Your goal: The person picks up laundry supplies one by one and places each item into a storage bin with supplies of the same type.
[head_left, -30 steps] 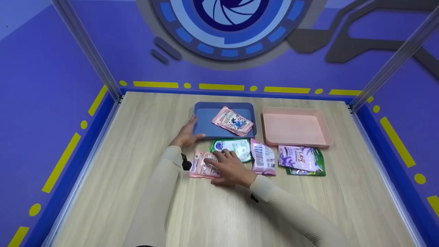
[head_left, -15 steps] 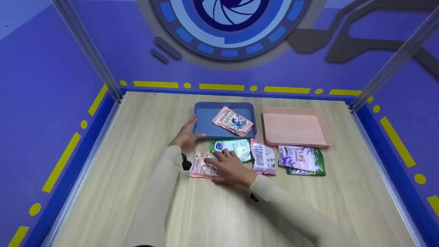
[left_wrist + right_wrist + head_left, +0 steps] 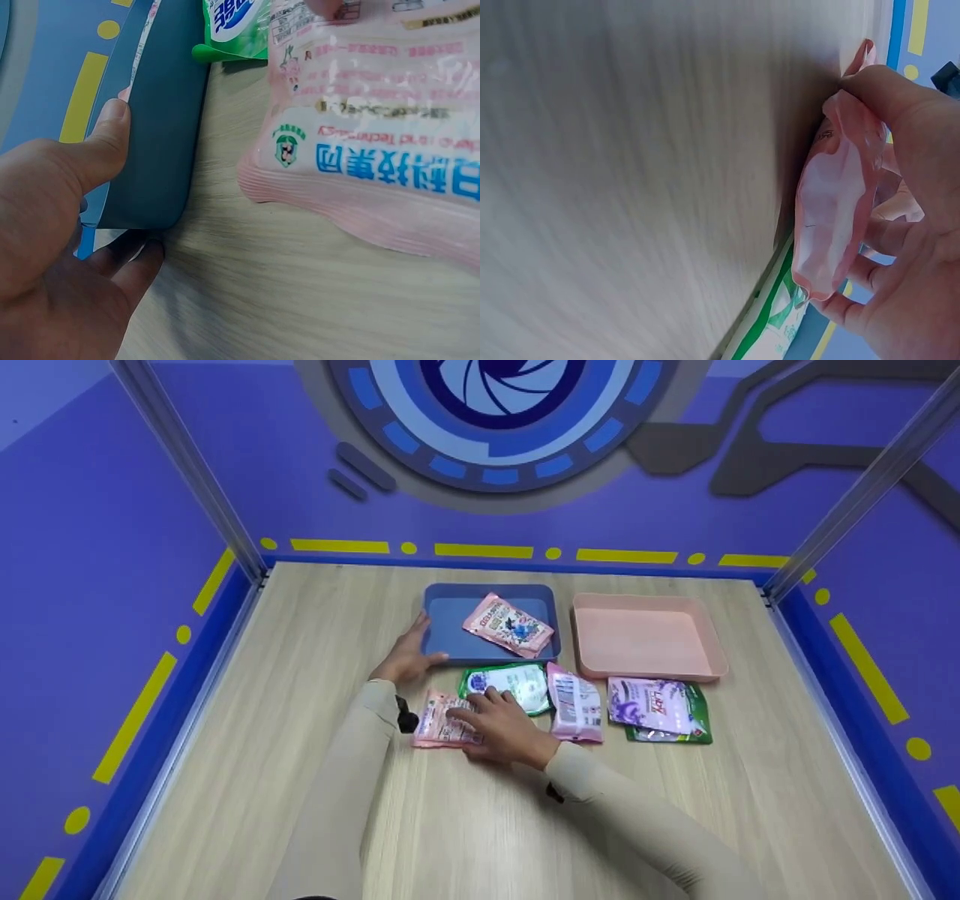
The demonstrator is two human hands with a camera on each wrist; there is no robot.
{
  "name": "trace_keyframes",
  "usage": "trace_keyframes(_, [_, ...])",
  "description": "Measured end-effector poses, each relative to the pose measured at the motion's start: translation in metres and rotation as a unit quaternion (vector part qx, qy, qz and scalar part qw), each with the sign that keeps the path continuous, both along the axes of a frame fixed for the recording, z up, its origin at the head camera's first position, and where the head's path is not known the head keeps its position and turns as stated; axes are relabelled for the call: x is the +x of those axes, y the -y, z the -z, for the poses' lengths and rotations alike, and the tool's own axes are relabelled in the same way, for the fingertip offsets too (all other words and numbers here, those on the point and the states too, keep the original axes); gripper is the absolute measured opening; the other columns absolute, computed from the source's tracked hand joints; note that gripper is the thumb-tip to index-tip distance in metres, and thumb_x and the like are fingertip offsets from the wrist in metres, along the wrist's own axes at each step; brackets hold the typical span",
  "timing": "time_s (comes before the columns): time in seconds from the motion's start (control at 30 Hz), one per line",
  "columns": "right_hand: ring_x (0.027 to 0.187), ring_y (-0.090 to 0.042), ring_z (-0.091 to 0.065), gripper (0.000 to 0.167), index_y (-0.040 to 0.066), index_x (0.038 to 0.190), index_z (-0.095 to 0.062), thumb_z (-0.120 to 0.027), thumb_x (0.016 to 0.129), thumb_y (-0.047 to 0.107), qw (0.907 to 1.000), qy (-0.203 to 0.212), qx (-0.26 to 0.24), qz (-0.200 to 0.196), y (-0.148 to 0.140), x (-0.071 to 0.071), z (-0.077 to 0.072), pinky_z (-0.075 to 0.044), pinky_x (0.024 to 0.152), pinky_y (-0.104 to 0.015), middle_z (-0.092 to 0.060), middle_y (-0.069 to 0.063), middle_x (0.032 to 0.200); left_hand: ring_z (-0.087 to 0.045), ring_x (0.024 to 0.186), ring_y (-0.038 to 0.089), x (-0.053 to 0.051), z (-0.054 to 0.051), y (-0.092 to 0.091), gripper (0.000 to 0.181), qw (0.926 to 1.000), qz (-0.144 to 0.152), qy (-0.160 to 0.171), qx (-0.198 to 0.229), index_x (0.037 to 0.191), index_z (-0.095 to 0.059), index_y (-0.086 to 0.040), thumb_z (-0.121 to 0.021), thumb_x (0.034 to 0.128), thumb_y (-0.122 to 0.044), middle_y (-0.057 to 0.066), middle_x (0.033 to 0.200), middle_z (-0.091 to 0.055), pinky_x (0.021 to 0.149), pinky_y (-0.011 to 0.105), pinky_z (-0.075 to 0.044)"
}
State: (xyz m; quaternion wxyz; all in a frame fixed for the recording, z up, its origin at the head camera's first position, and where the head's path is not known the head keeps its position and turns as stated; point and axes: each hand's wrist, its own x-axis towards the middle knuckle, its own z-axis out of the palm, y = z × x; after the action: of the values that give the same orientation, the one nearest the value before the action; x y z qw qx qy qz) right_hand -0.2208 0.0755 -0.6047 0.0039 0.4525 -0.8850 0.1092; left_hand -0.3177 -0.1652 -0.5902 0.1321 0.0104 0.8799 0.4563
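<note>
My left hand (image 3: 407, 656) holds the front left corner of the blue tray (image 3: 450, 622), its thumb against the front wall. In the left wrist view the thumb (image 3: 109, 142) reaches the rim and the other fingers bend round the corner. A pink pouch (image 3: 514, 626) with printed flowers lies in that tray. My right hand (image 3: 510, 731) grips another pink pouch (image 3: 433, 727) on the table before the tray. In the right wrist view the thumb and fingers span this pouch (image 3: 829, 217) from edge to edge. A green-and-white pouch (image 3: 521, 684) lies partly behind the right hand.
Right of the hand lies a pink pouch (image 3: 577, 706) with a barcode. Farther right, a purple pouch (image 3: 649, 705) overlaps a green pouch (image 3: 699, 716). A pink tray (image 3: 637, 637) with nothing in it stands right of the blue one. Blue-purple panels (image 3: 480, 521) enclose the table.
</note>
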Motion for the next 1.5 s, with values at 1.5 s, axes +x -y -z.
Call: trace_keyframes(1.5, [0.100, -0.026, -0.058, 0.036, 0.024, 0.124, -0.071, -0.077, 0.089, 0.030, 0.9991, -0.027, -0.031, 0.013, 0.0067, 0.0009, -0.0032, -0.052, 0.083, -0.043, -0.068, -0.007, 0.113, -0.002, 0.158, 0.027, -0.0006, -0.0006, -0.0004, 0.090, 0.9999, 0.006, 0.001, -0.014, 0.166, -0.012, -0.013, -0.070, 0.0985, -0.023, 0.002, 0.173, 0.003, 0.127, 0.045, -0.008])
